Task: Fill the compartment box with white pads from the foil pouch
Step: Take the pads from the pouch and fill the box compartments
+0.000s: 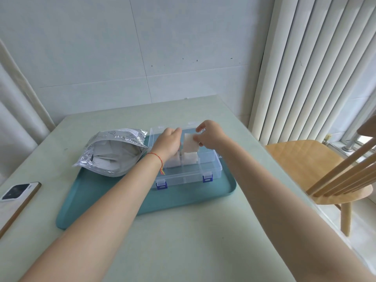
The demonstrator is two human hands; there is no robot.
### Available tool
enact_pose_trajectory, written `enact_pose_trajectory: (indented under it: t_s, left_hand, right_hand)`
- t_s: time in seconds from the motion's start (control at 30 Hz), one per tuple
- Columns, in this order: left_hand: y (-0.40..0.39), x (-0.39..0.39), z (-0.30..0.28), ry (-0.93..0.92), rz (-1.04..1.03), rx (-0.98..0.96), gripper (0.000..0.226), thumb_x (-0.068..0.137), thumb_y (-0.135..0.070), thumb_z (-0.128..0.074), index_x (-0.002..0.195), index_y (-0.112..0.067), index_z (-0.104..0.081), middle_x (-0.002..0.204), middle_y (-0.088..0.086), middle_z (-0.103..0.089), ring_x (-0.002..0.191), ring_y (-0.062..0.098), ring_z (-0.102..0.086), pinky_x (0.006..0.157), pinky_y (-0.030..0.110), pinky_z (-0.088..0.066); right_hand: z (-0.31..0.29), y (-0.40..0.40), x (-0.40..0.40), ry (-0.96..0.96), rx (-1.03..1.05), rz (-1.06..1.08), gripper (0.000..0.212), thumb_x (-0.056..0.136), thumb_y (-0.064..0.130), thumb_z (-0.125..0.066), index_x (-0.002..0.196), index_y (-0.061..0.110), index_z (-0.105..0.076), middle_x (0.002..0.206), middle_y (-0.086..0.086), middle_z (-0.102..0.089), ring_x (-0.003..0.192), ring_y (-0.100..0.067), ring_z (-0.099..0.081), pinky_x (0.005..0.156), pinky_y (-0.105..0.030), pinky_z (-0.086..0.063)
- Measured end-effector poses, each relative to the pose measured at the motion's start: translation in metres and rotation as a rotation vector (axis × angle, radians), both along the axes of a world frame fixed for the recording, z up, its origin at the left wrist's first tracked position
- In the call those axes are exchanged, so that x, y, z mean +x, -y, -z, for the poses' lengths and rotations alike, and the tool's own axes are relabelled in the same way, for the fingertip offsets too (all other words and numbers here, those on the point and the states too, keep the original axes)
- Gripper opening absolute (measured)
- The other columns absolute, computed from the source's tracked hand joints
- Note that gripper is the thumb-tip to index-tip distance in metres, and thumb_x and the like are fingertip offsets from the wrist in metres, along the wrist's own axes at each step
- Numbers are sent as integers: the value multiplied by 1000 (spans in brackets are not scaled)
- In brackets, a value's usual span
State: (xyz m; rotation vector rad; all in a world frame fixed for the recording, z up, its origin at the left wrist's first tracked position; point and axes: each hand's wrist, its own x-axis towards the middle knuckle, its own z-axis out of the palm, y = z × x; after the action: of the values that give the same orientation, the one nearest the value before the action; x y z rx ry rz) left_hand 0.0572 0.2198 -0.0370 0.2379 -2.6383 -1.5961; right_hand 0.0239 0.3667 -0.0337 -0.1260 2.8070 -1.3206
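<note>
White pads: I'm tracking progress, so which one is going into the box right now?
The white pad pinched in the right hand, held upright above the compartment box; the others sit in compartments or the foil pouch.

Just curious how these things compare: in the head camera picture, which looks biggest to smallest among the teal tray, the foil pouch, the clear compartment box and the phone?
1. Teal tray
2. Foil pouch and clear compartment box: they look alike, so unranked
3. Phone, partly cut off at the picture's edge
</note>
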Motion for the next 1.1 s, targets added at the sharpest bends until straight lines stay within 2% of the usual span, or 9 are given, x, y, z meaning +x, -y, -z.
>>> enact_pose_trajectory:
  t_s: [0.13, 0.23, 0.47, 0.63, 0.77, 0.83, 0.9, 1.0, 1.1]
  left_hand:
    - [5, 3, 3, 31, 28, 13, 39, 77, -54, -35, 83, -20, -55, 84, 7, -68, 98, 34, -66, 94, 51, -51]
    - [4, 5, 0, 46, 45, -4, 39, 73, -51, -36, 82, -20, -57, 81, 5, -67, 96, 34, -66, 93, 50, -52]
    - [3, 2, -1, 65, 146, -146, 33, 95, -25, -42, 74, -22, -67, 87, 4, -70, 89, 27, -63, 93, 36, -52]
    - [-1, 0, -5, 98, 211, -361, 28, 90, -22, -52, 83, -3, -71, 89, 16, -69, 87, 33, -60, 73, 33, -45]
    - [-1, -2, -5, 114, 253, -477, 29, 90, -20, -54, 89, 3, -71, 94, 20, -68, 88, 32, -59, 70, 31, -41]
    - [-1, -2, -6, 117, 277, -533, 31, 92, -20, -51, 91, 2, -72, 94, 19, -69, 91, 34, -61, 69, 31, -42]
    - [-2, -1, -8, 112, 293, -607, 32, 92, -18, -50, 72, 2, -65, 75, 15, -60, 79, 33, -53, 58, 30, -35]
    - [-6, 2, -12, 91, 284, -700, 39, 90, -15, -49, 53, -9, -41, 59, 9, -41, 68, 29, -40, 50, 30, -25]
    - [-8, 3, -13, 92, 302, -756, 40, 91, -15, -47, 53, -9, -39, 58, 8, -41, 69, 29, -41, 50, 30, -25]
  right_hand:
    - [1, 11, -5, 101, 241, -35, 3, 89, 8, -57, 90, 10, -54, 82, -11, -67, 58, -21, -51, 57, -24, -42]
    - [3, 18, -8, 101, 420, -64, 6, 83, 7, -56, 80, 8, -61, 78, -8, -66, 65, -22, -55, 66, -24, -46]
    - [12, 25, -9, -11, 584, -72, 21, 84, 11, -60, 102, 4, -69, 95, -9, -70, 76, -20, -57, 60, -23, -42]
    - [7, 26, -7, -7, 671, -98, 16, 86, 22, -63, 92, 9, -71, 81, -10, -66, 69, -19, -54, 53, -22, -40]
    - [3, 25, -8, 61, 668, -149, 28, 82, 9, -58, 105, 6, -75, 107, -8, -74, 71, -16, -52, 65, -22, -43]
    - [1, 23, -5, 68, 683, -171, 30, 79, 6, -60, 105, 8, -76, 95, -8, -75, 70, -16, -51, 65, -22, -42]
    - [1, 21, -4, 48, 661, -165, 28, 77, 5, -61, 99, 7, -77, 76, -4, -64, 67, -17, -50, 61, -22, -41]
    - [0, 21, -2, 17, 622, -153, 25, 78, 7, -60, 97, 6, -77, 71, -3, -58, 67, -16, -49, 56, -22, -38]
    - [0, 21, 1, 46, 656, -174, 26, 83, 12, -56, 96, 10, -78, 65, 1, -63, 68, -15, -55, 62, -21, -45]
